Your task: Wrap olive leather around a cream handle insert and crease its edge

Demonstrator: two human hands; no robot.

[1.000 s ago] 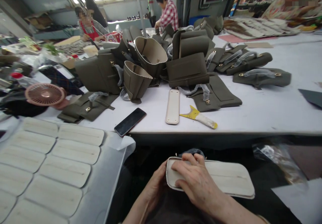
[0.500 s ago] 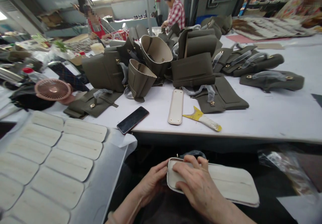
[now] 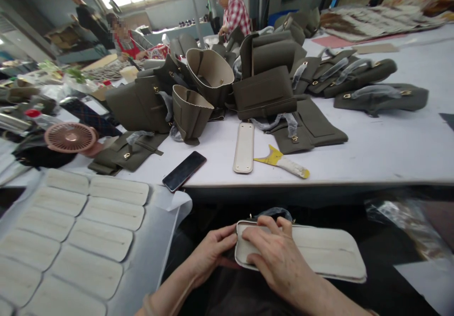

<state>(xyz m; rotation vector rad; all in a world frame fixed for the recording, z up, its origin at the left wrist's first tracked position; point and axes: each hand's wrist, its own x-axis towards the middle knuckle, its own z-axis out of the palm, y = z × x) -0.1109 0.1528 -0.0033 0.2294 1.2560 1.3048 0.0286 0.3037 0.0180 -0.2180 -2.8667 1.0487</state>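
Observation:
A long cream panel with rounded corners [image 3: 329, 250] lies in front of me, low over my dark lap. It sits against a rim of the same colour at its left end. My left hand [image 3: 214, 250] pinches that end, thumb on the edge and the other fingers partly hidden underneath. Across the panel's left half lies my right hand [image 3: 280, 257], its fingers bent and gripping over the width, some tips at the far edge. Behind the panel, a plastic-wrapped handle [image 3: 276, 213] with gold-coloured fittings shows; the bag body below is mostly hidden.
On the left, a board [image 3: 147, 240] bears rows of similar cream panels [image 3: 101, 237]. The white table [image 3: 372, 160] holds olive bags [image 3: 264, 93], a phone [image 3: 184, 170], a narrow cream strip [image 3: 244, 148], a yellow scraper [image 3: 282, 161] and a pink fan [image 3: 71, 137]. Several people work beyond.
The camera view has shifted slightly, so the background sits a little differently. Both hands keep nearly the same places on the panel; my left wrist has turned a little.

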